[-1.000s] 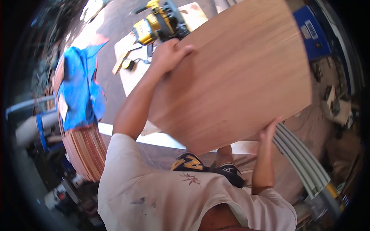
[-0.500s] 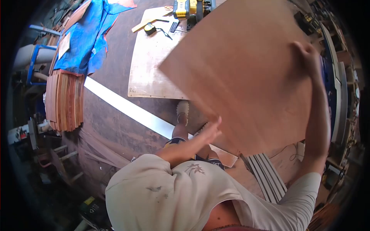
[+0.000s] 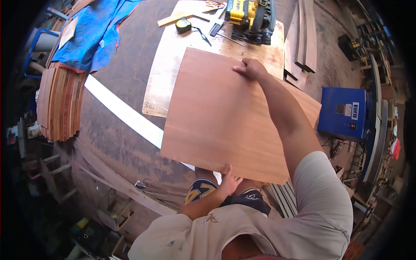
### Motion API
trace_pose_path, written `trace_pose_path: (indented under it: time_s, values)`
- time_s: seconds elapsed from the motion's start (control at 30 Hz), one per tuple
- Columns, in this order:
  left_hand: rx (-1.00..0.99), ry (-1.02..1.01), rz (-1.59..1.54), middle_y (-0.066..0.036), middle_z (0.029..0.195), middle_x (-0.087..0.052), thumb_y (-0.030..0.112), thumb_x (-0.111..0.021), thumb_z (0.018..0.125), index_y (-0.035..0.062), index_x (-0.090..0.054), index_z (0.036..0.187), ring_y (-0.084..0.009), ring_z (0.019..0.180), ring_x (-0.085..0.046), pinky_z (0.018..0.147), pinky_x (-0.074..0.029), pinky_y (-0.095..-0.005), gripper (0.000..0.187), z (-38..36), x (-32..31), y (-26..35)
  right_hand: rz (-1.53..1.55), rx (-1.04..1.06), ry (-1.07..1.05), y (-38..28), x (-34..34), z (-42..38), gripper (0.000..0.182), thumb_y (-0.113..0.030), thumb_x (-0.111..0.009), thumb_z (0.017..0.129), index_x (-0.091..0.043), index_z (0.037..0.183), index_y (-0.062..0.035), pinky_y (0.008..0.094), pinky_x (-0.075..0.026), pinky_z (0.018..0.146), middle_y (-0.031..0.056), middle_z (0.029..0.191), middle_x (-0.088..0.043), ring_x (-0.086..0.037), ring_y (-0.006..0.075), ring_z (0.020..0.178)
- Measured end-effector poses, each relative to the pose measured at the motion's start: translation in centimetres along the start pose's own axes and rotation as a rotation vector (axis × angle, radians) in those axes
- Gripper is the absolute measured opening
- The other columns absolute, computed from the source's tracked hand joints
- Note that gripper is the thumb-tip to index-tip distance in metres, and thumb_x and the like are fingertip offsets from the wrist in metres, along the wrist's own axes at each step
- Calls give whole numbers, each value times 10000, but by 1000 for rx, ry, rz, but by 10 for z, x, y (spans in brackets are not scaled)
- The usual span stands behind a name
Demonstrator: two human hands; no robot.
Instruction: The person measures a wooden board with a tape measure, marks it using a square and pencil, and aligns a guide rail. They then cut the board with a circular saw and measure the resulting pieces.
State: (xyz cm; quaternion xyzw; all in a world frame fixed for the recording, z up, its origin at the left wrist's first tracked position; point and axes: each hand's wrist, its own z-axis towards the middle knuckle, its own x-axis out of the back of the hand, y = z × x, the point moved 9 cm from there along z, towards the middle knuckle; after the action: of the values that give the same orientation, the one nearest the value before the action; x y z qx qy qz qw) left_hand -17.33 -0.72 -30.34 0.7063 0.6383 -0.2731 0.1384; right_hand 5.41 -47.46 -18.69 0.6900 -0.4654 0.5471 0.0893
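A thin reddish-brown plywood sheet (image 3: 225, 112) is held up in front of my body. My right hand (image 3: 252, 69) is closed over its far edge, thumb lying on the upper face. At the near edge, my left hand (image 3: 230, 181) grips the sheet from below, its thumb over the rim and some fingers hidden. Beyond and partly under the sheet is a pale board (image 3: 158, 89). On that board are a yellow tape measure (image 3: 183, 25), a square (image 3: 215, 27) and a yellow-and-black cordless power saw (image 3: 249, 19).
A long white strip (image 3: 123, 112) lies on the floor to the left. Stacked wood boards (image 3: 62, 104) stand beside a blue tarp (image 3: 93, 41). To the right are a blue machine (image 3: 342, 113) and long planks (image 3: 307, 37). Grey slats (image 3: 281, 199) lie near my legs.
The plywood sheet has swung left and levelled out in front of me. My left hand, apart from it before, now grips the near edge. My right hand has moved left with the far edge.
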Motion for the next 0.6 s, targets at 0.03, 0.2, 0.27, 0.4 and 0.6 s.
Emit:
trace_pose_path:
  time_s: [0.03, 0.2, 0.27, 0.4, 0.6]
  values:
    - [4, 8, -40, -68, 1506, -314, 566, -446, 940, 157, -285, 1461, -260, 1408, -255, 1155, -195, -462, 681, 3, 4, 4, -5, 4, -12, -2, -12, 13, 660, -658, -636, 765, -647, 961, -28, 431, -481, 827, 202, 993, -662, -618, 363, 965]
    - [10, -6, -103, -52, 1481, -345, 526, -441, 960, 170, -308, 1446, -238, 1392, -281, 1149, -203, -475, 617, 23, 4, 27, 1, -54, -32, 4, -39, 59, 647, -639, -660, 756, -653, 967, -27, 430, -481, 828, 205, 990, -663, -620, 363, 965]
    - [80, 23, -104, -50, 1482, -340, 518, -437, 963, 179, -304, 1446, -235, 1396, -269, 1143, -207, -496, 605, 25, -3, 29, -1, -83, -45, 6, -43, 71, 644, -630, -671, 751, -655, 973, -26, 432, -480, 830, 207, 983, -664, -621, 363, 960]
    - [177, 25, -105, -33, 1552, -225, 469, -396, 990, 166, -202, 1496, -208, 1441, -167, 1156, -190, -471, 621, 26, -29, 37, -45, -94, 198, 9, -49, 80, 551, -494, -721, 760, -637, 1076, -51, 415, -454, 924, 213, 1112, -616, -561, 371, 1084]
    - [499, -99, 800, -126, 1447, -397, 573, -465, 936, 55, -325, 1445, -255, 1338, -374, 1100, -302, -421, 740, 13, -35, 56, 64, 143, 582, -34, -41, 10, 645, -296, -723, 797, -446, 1357, -135, 494, -342, 1068, 240, 1486, -264, -315, 431, 1338]
